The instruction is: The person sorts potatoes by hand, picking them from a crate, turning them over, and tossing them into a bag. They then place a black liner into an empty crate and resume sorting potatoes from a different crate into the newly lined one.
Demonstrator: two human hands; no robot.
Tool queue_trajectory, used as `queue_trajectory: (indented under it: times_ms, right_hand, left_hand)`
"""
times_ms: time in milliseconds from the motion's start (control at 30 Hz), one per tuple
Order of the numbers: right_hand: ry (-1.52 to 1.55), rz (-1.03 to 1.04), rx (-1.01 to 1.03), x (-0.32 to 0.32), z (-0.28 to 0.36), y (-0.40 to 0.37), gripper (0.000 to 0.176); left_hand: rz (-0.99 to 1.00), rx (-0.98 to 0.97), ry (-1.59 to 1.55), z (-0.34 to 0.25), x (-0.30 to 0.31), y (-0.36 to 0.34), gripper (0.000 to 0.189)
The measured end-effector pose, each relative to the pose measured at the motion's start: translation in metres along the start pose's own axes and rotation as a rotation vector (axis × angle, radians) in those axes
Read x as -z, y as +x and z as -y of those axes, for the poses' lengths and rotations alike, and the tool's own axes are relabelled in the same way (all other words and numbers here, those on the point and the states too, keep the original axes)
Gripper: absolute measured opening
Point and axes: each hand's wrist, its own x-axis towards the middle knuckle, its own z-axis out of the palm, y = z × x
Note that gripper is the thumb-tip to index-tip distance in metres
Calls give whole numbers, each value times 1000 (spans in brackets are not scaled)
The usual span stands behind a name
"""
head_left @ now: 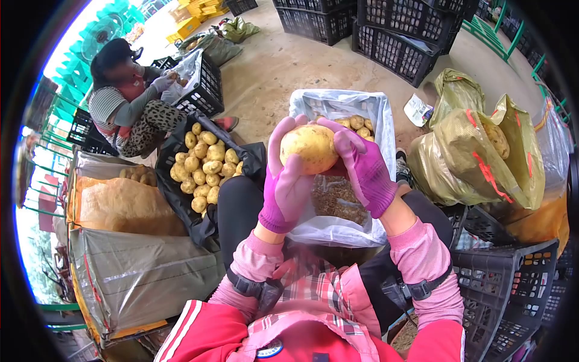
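Note:
Both my hands, in pink and purple gloves, hold one large yellow potato (309, 149) up in front of me. My left hand (283, 181) wraps its left side, and my right hand (363, 169) grips it from the right. Below them stands a crate lined with white plastic (386, 130). Several potatoes (357, 122) lie at its far end, and brown, soil-like bits (339, 202) cover its near part. To the left, a black bag (181, 136) holds many smaller potatoes (208, 163).
A co-worker (129, 96) squats at the left by a lined black crate (208, 90). Stacked black crates (392, 51) stand at the back. Greenish sacks (464, 151) and another black crate (506, 289) are on the right. A plastic-covered sack (139, 271) sits at the near left.

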Motion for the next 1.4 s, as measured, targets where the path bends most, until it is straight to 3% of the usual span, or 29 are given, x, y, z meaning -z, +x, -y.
queue_trajectory:
  times_ms: [133, 233, 333, 367, 433, 533, 633, 667, 733, 800, 833, 867, 1000, 1100, 1167, 1200, 1300, 1367, 1400]
  right_hand:
    - [166, 48, -66, 6, 7, -2, 61]
    - [304, 124, -67, 5, 9, -3, 66]
    - [319, 222, -153, 3, 18, -10, 72]
    - [210, 227, -53, 1, 10, -7, 71]
    - [-32, 228, 145, 3, -6, -4, 69]
    - [-189, 129, 243, -1, -17, -6, 74]
    - [-276, 99, 287, 1, -17, -5, 71]
    - [-278, 103, 280, 1, -17, -5, 70]
    - [-701, 65, 432, 1, -21, -5, 64]
    - [-1081, 69, 615, -13, -23, -3, 52]
    - [-1191, 77, 665, -17, -26, -3, 48]
    - [-1165, 93, 634, -19, -29, -3, 46]
    - [-791, 65, 309, -8, -45, 8, 44]
    - [-346, -16, -60, 9, -49, 31, 38]
    - [-466, -161, -150, 17, -47, 44, 36]
    - [-353, -184, -84, 5, -37, 42, 35]
    - [-432, -96, -79, 0, -36, 43, 34]
    - [-382, -30, 103, -13, -43, 38, 33]
    - [-359, 7, 195, -22, -44, 38, 32]
  left_hand:
    - [-47, 192, -375, -7, -7, 3, 67]
    - [-29, 135, -177, -16, 1, 14, 73]
    - [-16, 203, -302, 2, 11, 11, 72]
    - [62, 237, -15, -8, 15, 16, 65]
    - [-36, 331, -63, -7, 4, 12, 52]
    - [-63, 488, -82, -7, 4, 19, 43]
    - [46, 33, 550, 11, 11, 16, 35]
    - [68, 33, 540, 15, 12, 14, 34]
    - [6, 494, -499, 16, 2, 7, 34]
    - [-29, 314, -534, 32, -10, -10, 33]
    - [-10, 196, -243, 44, -15, -22, 32]
    - [-24, 85, 51, 56, -19, -33, 32]
    - [-34, 462, 240, 59, -30, -41, 29]
    - [-97, 310, -74, 29, -15, -23, 28]
    - [-10, 112, 107, 28, -2, -24, 29]
    - [41, 281, -3, 28, 4, -25, 29]
    - [-145, 876, -1132, 21, 19, -11, 33]
    - [-76, 482, -690, 27, 25, -17, 32]
    - [-60, 415, -548, 30, 26, -19, 32]
